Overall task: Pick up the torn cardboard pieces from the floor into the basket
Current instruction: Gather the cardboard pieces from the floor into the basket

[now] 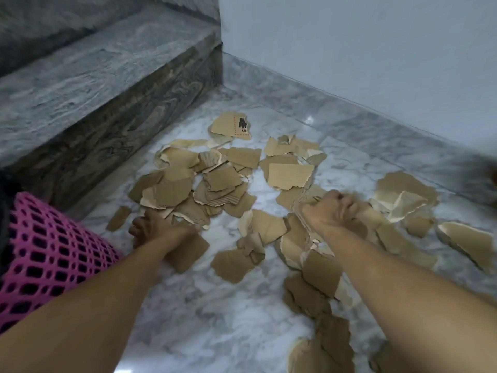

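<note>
Several torn brown cardboard pieces point(223, 181) lie scattered over the white marble floor point(215, 313). A pink mesh basket point(45, 259) stands at the left edge. My left hand point(153, 227) is down at the near left side of the pile, its fingers curled onto pieces there; a flat piece point(188, 253) lies under the wrist. My right hand point(333, 211) is closed in a fist on cardboard pieces point(357, 215) at the right of the pile. One piece with black print point(234, 126) lies at the far end.
A grey marble stair step point(88, 84) rises at the left and back. A pale wall point(363, 49) runs along the right, meeting the floor at a marble skirting. More cardboard pieces point(322, 343) trail to the bottom right corner.
</note>
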The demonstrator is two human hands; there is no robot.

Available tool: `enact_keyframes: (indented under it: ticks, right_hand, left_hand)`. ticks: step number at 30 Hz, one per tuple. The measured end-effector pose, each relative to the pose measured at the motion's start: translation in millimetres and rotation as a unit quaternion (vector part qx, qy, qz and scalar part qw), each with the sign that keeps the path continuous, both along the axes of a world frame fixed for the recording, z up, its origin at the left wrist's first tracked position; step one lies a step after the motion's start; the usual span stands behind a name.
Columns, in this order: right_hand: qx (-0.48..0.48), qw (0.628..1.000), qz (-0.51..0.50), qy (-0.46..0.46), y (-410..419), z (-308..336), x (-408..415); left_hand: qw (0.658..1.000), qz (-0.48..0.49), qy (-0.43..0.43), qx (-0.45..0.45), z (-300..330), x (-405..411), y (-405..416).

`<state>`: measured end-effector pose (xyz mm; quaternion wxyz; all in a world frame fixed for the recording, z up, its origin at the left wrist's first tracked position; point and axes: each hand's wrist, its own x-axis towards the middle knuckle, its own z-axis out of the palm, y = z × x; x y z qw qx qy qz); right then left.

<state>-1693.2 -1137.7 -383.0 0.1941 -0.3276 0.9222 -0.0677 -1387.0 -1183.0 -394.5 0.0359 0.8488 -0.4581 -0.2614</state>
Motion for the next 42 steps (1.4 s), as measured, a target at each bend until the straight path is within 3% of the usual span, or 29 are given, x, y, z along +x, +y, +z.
enact_keyframes:
  ticks: [2,6,9,17,22,26,30,36,39,42]
  right_hand:
    - [0.039,0.998,0.046,0.004,-4.6,-2.2,-19.2]
    - [0.094,0.986,0.088,-0.108,-4.7,-7.3,-53.1]
    - [0.112,0.983,0.136,-0.058,-1.1,-9.7,-50.5]
    - [0.112,0.955,0.273,-0.034,1.3,-8.7,-20.0]
    - [0.118,0.954,0.277,0.009,-2.1,-9.0,-18.1]
    - [0.1,0.947,0.302,0.051,1.7,-7.8,-17.5]
    - [0.092,0.942,0.321,-0.009,-1.3,-2.5,-19.5]
    - [0.019,0.944,0.308,-0.121,-32.2,25.2,-34.3]
    - [-0.056,0.943,0.271,-0.187,-55.5,34.1,-38.6]
    - [-0.118,0.939,0.224,-0.233,-77.2,38.1,-35.9]
  left_hand:
    - [0.999,0.037,0.017,-0.013,-2.5,-1.1,-3.1]
    - [0.999,0.036,-0.016,0.013,-6.4,-4.6,-10.9]
    - [0.999,0.023,-0.029,0.035,-10.0,-3.2,-13.1]
    - [1.0,0.018,0.006,0.022,-7.2,-13.0,-6.1]
    - [0.991,0.043,0.113,-0.064,-13.4,-33.2,4.9]
    - [0.981,0.038,0.171,-0.077,-14.1,-42.5,9.4]
    - [0.975,0.022,0.21,-0.076,-8.6,-51.6,8.8]
    - [0.981,-0.035,0.186,-0.032,-4.1,-14.6,-2.3]
    - [0.971,-0.025,0.235,0.026,0.6,6.8,-5.9]
    - [0.94,0.006,0.337,0.049,6.3,9.9,-10.2]
